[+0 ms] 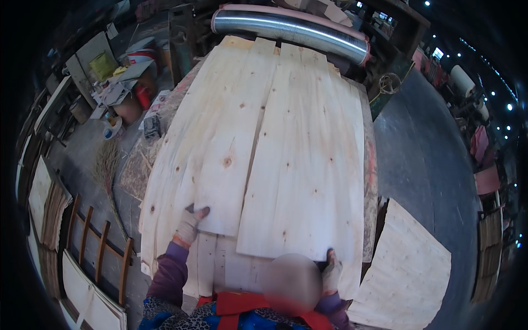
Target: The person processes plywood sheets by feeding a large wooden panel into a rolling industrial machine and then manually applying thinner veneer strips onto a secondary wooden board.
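Pale wood veneer sheets [275,143] with dark knots lie overlapping on a long stack in front of me. My left hand [190,223], in a grey work glove, presses flat on the near corner of the left sheet [220,165]. My right hand [331,272], also gloved, grips the near edge of the right sheet [308,187]. A blurred patch hides the part of the stack's near edge between my hands. My sleeves are purple over a patterned garment with red trim.
A shiny metal roller [291,30] lies across the far end of the stack. A separate veneer sheet [407,269] rests on the floor at right. A broom [107,170], a wooden rack [99,247], veneer piles [49,203] and clutter stand at left.
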`<state>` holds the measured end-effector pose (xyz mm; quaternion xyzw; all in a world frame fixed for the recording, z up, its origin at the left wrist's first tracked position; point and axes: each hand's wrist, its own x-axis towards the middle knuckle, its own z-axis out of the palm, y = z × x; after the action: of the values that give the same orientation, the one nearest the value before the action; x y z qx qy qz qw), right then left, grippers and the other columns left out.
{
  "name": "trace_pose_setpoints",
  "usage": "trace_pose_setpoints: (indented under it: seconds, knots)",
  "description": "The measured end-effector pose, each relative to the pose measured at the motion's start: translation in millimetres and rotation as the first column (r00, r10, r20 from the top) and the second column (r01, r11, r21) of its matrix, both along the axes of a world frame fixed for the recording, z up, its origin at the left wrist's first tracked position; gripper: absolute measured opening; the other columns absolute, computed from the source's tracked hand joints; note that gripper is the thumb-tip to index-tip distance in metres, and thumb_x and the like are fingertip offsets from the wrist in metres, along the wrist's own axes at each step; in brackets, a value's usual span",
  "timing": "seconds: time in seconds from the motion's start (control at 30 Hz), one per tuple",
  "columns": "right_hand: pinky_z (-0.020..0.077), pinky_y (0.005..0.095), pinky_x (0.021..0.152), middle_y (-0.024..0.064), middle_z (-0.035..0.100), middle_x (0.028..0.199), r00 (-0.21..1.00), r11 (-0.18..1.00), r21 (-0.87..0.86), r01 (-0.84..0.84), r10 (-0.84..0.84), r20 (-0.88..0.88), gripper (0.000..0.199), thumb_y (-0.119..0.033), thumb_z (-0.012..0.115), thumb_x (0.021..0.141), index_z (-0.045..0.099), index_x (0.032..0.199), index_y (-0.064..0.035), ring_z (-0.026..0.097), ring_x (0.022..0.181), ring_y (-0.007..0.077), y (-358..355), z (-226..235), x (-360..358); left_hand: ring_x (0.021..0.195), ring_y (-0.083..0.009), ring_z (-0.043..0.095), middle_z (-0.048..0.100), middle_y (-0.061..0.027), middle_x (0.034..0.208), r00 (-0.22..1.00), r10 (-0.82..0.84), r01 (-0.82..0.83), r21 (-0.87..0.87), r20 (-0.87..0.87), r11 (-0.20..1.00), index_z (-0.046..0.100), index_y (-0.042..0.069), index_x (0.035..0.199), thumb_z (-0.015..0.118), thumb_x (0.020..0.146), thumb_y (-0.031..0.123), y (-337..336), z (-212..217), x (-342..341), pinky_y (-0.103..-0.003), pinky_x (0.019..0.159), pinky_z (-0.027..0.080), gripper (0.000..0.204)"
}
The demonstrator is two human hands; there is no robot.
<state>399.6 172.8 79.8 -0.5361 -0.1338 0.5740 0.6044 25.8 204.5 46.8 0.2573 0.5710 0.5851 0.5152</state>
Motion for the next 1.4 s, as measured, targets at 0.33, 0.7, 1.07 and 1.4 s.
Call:
trace_pose_setpoints:
  seconds: [0.33, 0.7, 1.07, 1.4]
  knots:
    - [0.0501, 0.0330, 0.053, 0.0059, 0.058, 0.086, 0.999, 0.987, 0.161, 0.026, -0.020, -0.044, 0.027, -0.022, 0.056, 0.082, 0.049, 0.104, -0.0076, 0.059, 0.064, 0.0208, 124, 9, -20, 0.080, -0.0173, 0.059, 0.061, -0.0090, 0.092, 0.998, 0.057, -0.059, 0.077, 0.029, 0.995, 0.056, -0.004, 0.102, 0.069, 0.068, 0.008, 99, 59, -45, -0.028, 0.071, 0.048, 0.039]
    - [0.0513, 0.0335, 0.045, 0.0099, 0.059, 0.077, 0.987, 0.982, 0.166, 0.087, -0.108, 0.117, 0.028, -0.021, 0.052, 0.085, 0.047, 0.107, -0.0042, 0.058, 0.053, 0.0231, 304, -30, -15, 0.092, -0.0219, 0.056, 0.057, -0.0167, 0.107, 0.923, -0.001, -0.012, -0.032, -0.385, 0.999, 0.047, -0.005, 0.116, 0.073, 0.065, 0.027, 274, 0, -110, -0.032, 0.075, 0.045, 0.066]
    - [0.0493, 0.0335, 0.072, 0.0096, 0.058, 0.102, 0.780, 0.786, 0.170, -0.594, 0.511, 0.362, 0.035, -0.027, 0.054, 0.086, 0.051, 0.111, -0.0024, 0.058, 0.088, 0.0200, 244, -9, -39, 0.084, -0.0190, 0.060, 0.064, -0.0111, 0.088, 0.425, 0.330, -0.404, 0.149, -0.843, 0.902, 0.059, 0.004, 0.102, 0.057, 0.073, 0.011, 139, -14, -144, -0.028, 0.073, 0.045, 0.029]
    - [0.0467, 0.0325, 0.078, 0.0118, 0.056, 0.110, 0.444, 0.460, 0.007, -0.888, 0.861, -0.247, 0.036, -0.015, 0.053, 0.085, 0.046, 0.118, -0.0006, 0.057, 0.095, 0.0203, 23, -57, -155, 0.079, -0.0267, 0.061, 0.063, -0.0137, 0.081, 0.061, 0.040, -0.868, -0.034, -0.997, 0.496, 0.055, 0.006, 0.107, 0.058, 0.078, 0.026, -199, -98, -166, -0.033, 0.072, 0.045, 0.035]
